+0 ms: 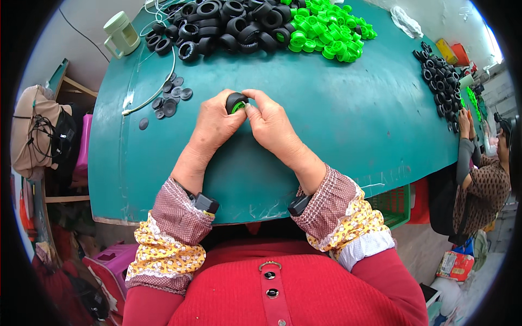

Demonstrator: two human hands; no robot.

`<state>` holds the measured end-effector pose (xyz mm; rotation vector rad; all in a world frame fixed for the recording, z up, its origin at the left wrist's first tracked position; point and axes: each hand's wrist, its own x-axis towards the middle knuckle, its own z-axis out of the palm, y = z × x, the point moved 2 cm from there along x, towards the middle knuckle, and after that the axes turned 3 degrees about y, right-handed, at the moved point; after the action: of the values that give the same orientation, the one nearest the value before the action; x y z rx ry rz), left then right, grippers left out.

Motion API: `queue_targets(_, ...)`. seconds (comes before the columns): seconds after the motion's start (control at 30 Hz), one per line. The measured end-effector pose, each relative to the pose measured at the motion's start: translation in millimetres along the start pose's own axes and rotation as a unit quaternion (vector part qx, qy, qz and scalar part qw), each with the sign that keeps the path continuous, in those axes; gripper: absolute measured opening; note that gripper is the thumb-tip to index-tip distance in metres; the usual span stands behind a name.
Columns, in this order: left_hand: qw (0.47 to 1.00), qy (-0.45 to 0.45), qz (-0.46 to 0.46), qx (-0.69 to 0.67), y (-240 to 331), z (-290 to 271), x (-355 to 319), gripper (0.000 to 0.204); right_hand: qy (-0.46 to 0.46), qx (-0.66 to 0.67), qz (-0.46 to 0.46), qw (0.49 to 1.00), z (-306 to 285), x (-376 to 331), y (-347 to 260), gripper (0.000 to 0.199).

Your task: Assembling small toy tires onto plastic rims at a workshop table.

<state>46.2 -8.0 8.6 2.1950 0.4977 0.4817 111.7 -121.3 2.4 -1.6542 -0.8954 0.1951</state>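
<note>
Between my two hands, above the middle of the green table (337, 108), is a small black toy tire (236, 100) with a bright green wheel rim (238, 107) inside it. My left hand (216, 119) is closed round the tire's left side. My right hand (270, 122) grips it from the right, its thumb pressed at the green rim and its fingers over the top edge. Part of the tire is hidden by my fingers. Beyond my hands lies a heap of black tires (220, 27), touching a heap of green wheel rims (331, 32) on its right.
Several flat black discs (169, 108) lie left of my hands, near a pale cord (155, 95). A lidded cup (122, 35) stands at the far left corner. At the right edge a co-worker (484, 185) handles parts beside another tire pile (440, 81). A green crate (394, 206) sits below the table.
</note>
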Motion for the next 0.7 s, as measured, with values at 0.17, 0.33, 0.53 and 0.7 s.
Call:
queue_targets(0.17, 0.987, 0.109, 0.089, -0.075, 4.1, 3.6, -2.1, 0.030, -0.014, 0.096, 0.112, 0.989, -0.1, 7.9, 12.7, 0.024)
queue_targets(0.33, 0.991, 0.074, 0.087, -0.064, 0.8, 1.6, -0.3, 0.024, -0.005, 0.050, 0.046, 0.998, 0.0, 2.0, 3.0, 0.025)
queue_targets(0.53, 0.997, 0.013, 0.067, -0.042, -8.5, -2.4, 2.2, 0.025, -0.037, -0.049, 0.029, 0.998, -2.5, -2.2, -10.6, 0.022)
queue_targets(0.7, 0.999, -0.011, 0.048, -0.014, -7.5, -5.4, -0.5, 0.024, -0.046, -0.100, 0.011, 0.994, 2.5, -4.4, -11.2, 0.022)
